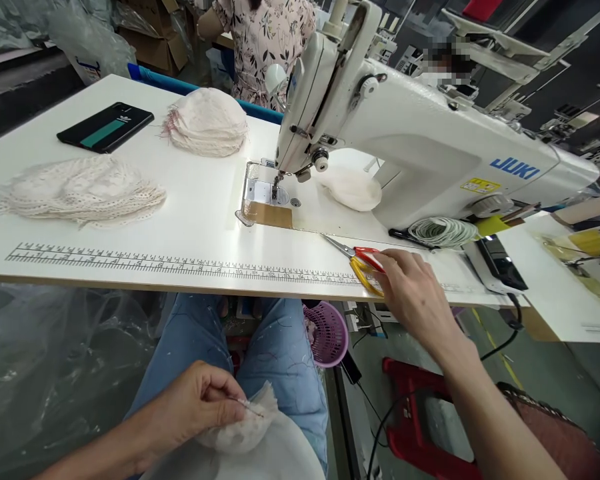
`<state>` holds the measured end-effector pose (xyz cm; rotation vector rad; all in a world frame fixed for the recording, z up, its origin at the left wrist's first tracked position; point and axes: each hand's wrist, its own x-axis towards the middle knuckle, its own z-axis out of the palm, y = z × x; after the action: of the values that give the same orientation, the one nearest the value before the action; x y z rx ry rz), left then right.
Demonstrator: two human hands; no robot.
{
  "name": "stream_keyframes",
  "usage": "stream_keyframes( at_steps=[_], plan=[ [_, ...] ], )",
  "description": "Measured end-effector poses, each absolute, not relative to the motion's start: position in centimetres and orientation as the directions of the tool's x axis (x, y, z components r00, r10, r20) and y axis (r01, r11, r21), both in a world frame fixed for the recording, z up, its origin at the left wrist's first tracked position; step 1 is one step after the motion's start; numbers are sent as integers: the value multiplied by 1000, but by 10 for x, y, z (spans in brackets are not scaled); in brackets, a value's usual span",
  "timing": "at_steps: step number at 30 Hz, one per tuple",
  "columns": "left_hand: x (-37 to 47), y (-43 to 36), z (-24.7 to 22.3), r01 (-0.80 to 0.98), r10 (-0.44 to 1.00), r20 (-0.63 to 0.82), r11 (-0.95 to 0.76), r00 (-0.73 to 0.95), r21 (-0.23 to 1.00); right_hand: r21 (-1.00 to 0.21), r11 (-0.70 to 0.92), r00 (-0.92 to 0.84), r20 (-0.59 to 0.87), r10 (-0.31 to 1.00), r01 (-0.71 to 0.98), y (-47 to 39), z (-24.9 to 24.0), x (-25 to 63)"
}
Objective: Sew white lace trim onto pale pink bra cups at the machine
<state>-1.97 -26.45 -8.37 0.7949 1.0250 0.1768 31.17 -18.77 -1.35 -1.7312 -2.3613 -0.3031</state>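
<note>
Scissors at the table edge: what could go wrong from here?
The scissors lie close to the front edge of the table, with the right hand at their handles; a clumsy grasp might knock them off. The left hand pinches the white fabric above the lap, so it could slip and drop.

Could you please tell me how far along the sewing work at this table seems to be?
Partway, it seems. The round stack at the back may be done, though its trailing threads don't settle that. In work is the white fabric piece pinched in the left hand, with the right hand at the scissors. The lace-edged stack may be what is left.
</note>
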Motion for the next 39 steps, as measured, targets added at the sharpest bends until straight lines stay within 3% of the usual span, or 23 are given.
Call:
stream_keyframes(
  at_steps=[2, 4, 6, 9, 12, 17, 24, 27, 30, 34, 37, 39],
  plan=[
    [-19, -264, -88, 239, 488, -685, 691, 541, 682, -122, 399, -336, 353, 873, 909, -215, -10, 277],
    [-17, -263, -91, 257, 483, -677, 675, 555, 692, -405, 506, -469, 195, 861, 761, -244, -13, 240],
    [-15, -263, -90, 282, 479, -670, 652, 567, 704, -603, 452, -596, -48, 802, 657, -264, -24, 209],
    [-14, -263, -86, 294, 500, -636, 601, 588, 743, -690, 320, -606, -214, 767, 649, -276, -46, 184],
    [-16, -265, -83, 288, 527, -612, 570, 590, 769, -744, 238, -582, -239, 777, 624, -276, -60, 181],
    [-19, -266, -86, 271, 527, -608, 581, 593, 768, -791, 180, -566, -239, 789, 585, -276, -60, 185],
    [-22, -266, -87, 250, 472, -610, 623, 636, 742, -912, -164, -558, -364, 746, 377, -270, -62, 190],
    [-21, -266, -90, 244, 465, -611, 631, 641, 737, -916, -218, -561, -381, 735, 337, -269, -67, 189],
    [-18, -266, -92, 222, 469, -596, 633, 652, 741, -893, -150, -552, -385, 739, 424, -271, -66, 187],
    [-15, -265, -94, 226, 494, -601, 624, 628, 748, -832, 102, -583, -289, 759, 546, -268, -45, 199],
    [-17, -265, -94, 238, 482, -632, 648, 607, 723, -751, 270, -502, -94, 860, 603, -247, -26, 235],
    [-18, -266, -94, 242, 470, -650, 667, 597, 705, -577, 360, -345, 141, 928, 733, -225, -21, 268]
  ],
)
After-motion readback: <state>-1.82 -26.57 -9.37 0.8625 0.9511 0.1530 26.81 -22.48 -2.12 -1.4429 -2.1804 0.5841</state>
